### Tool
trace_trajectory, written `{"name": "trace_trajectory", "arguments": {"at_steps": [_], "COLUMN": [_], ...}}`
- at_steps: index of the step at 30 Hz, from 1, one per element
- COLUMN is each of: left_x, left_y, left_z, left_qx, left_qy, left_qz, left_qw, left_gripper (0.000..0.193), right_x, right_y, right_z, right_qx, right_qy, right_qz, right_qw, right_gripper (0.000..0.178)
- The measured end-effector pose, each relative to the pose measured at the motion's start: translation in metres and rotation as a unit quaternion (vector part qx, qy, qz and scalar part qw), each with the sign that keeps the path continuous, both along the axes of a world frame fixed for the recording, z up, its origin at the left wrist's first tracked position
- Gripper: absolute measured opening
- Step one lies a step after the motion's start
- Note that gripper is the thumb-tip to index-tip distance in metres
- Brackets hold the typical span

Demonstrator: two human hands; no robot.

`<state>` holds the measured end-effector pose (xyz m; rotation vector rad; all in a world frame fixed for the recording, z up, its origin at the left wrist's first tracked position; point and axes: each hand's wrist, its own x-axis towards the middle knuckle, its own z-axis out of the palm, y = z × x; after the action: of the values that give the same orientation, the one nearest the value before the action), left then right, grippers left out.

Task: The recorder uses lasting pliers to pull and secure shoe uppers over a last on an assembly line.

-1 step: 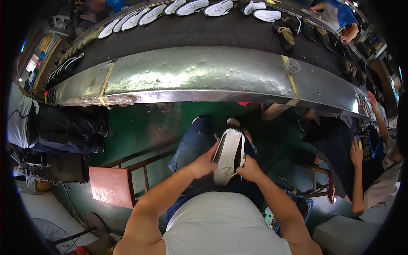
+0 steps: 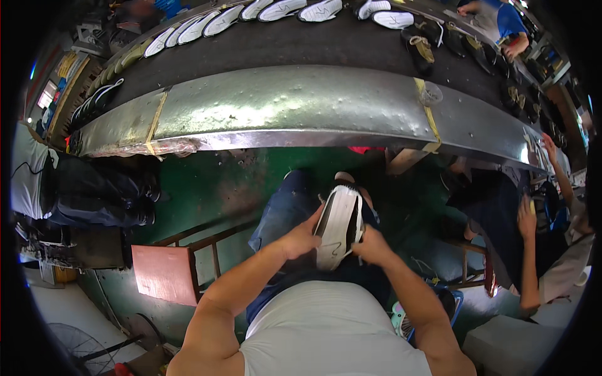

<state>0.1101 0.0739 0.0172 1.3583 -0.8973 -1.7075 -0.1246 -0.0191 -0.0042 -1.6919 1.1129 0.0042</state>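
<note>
A black shoe with a white sole (image 2: 338, 227) lies sole-up over my lap, toe pointing away from me. My left hand (image 2: 300, 238) grips its left side near the heel. On the other side, my right hand (image 2: 371, 244) holds the edge of the sole. Both hands are closed around the shoe above my blue-trousered knees.
A long metal-edged conveyor (image 2: 295, 106) with a dark belt runs across in front, carrying a row of white soles (image 2: 276, 10) and dark shoes (image 2: 421, 47). A red stool (image 2: 164, 273) stands at my left. A seated person (image 2: 533, 250) works at my right, another sits at far left (image 2: 75, 188).
</note>
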Motion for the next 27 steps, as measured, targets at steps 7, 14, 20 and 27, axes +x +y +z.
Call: {"name": "trace_trajectory", "arguments": {"at_steps": [7,14,20,27], "left_x": [-0.023,-0.039,-0.046,-0.044], "left_y": [0.008,0.015,0.002,-0.016], "left_z": [-0.024,-0.031,0.012,-0.057], "left_qx": [-0.024,-0.059,0.122,0.093], "left_qy": [-0.141,-0.037,0.298,-0.17], "left_qz": [0.007,0.005,0.219,0.28], "left_qw": [0.99,0.998,0.921,0.94], "left_gripper": [0.094,0.097,0.07,0.058], "right_x": [-0.06,-0.031,0.0,0.003], "right_y": [0.005,0.002,-0.015,0.017], "right_z": [0.071,0.075,0.096,0.045], "right_qx": [-0.005,-0.246,-0.126,-0.073], "right_qy": [0.065,0.034,0.169,0.007], "right_qz": [0.06,0.239,0.35,0.168], "right_qw": [0.996,0.939,0.913,0.983], "right_gripper": [0.032,0.055,0.027,0.026]}}
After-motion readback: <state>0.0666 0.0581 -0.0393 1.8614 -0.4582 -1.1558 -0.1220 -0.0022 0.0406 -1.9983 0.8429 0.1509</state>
